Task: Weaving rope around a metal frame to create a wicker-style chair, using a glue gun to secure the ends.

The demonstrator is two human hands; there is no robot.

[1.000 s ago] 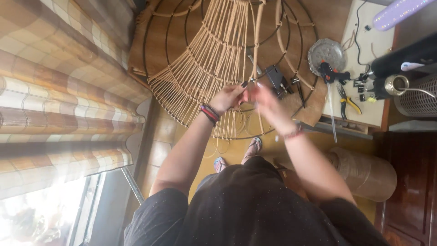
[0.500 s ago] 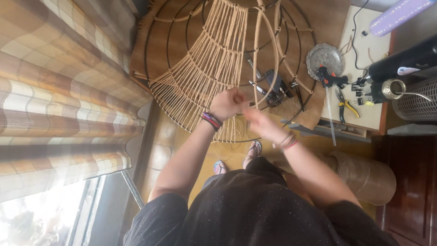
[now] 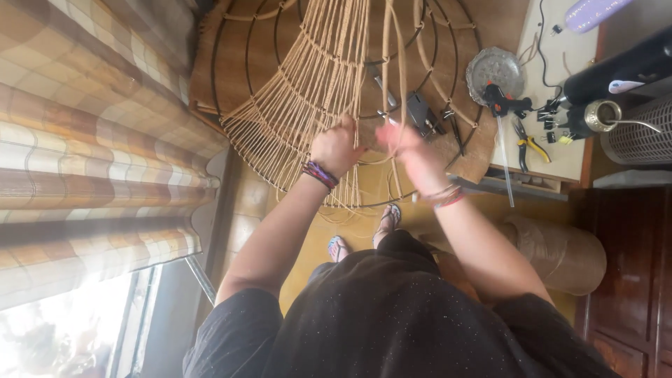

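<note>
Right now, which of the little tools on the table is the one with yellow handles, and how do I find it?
Start at the pale tabletop on the right, beside the big wire frame wound with tan cord. Below the round silver dish lie the pliers. They are the only tool there with bright yellow handles; the clips nearby are black.

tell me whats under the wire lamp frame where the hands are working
Beneath the wire frame lies a brown board with a small dark tool on it. The left hand, right hand and woven cord hide whatever else sits there.
</note>
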